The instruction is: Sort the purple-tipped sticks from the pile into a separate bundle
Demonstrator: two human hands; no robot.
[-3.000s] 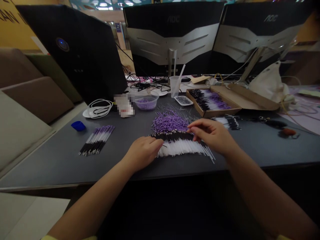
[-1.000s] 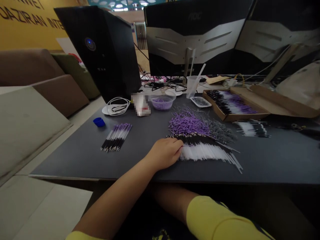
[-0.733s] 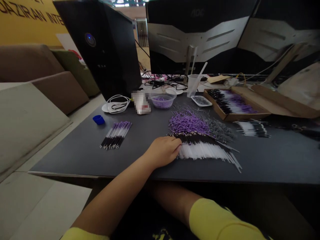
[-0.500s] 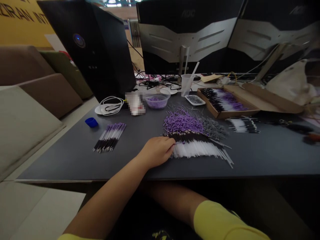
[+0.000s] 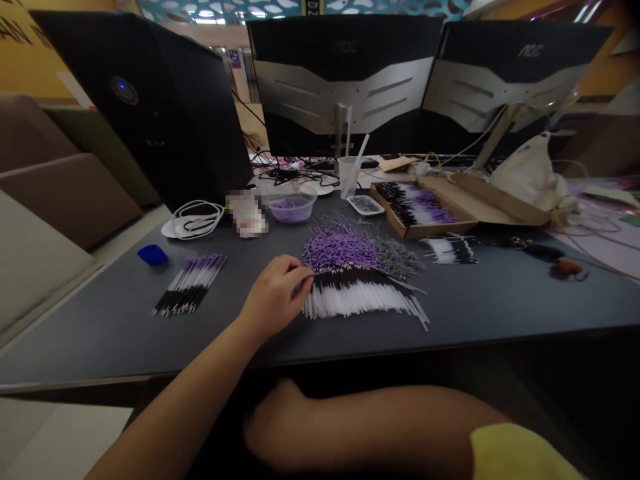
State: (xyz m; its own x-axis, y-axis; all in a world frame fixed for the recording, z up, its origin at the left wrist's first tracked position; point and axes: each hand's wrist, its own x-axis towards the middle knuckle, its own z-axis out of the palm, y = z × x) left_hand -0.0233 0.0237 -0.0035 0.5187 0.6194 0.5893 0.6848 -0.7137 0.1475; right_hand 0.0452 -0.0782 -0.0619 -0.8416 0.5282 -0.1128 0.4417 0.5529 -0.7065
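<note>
The left hand (image 5: 274,293) had its grip clamped on a thin purple stick (image 5: 319,272), left of lined-up, slim black-and-white sticks (image 5: 357,293) on the dark-grey tabletop (image 5: 480,300). The nearer right hand (image 5: 277,423) blurred, grip unclear.

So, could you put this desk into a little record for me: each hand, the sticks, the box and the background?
Left hand: at the left end of a row of black-and-white sticks; grip unclear
Right hand: blurred, on the near side of the desk edge
Beyond the row: heaped purple pieces, with gray pieces to their right
Far left: purple-white-black sticks laid side by side
Box: open cardboard box holding similar sticks
Background: two monitors
</note>
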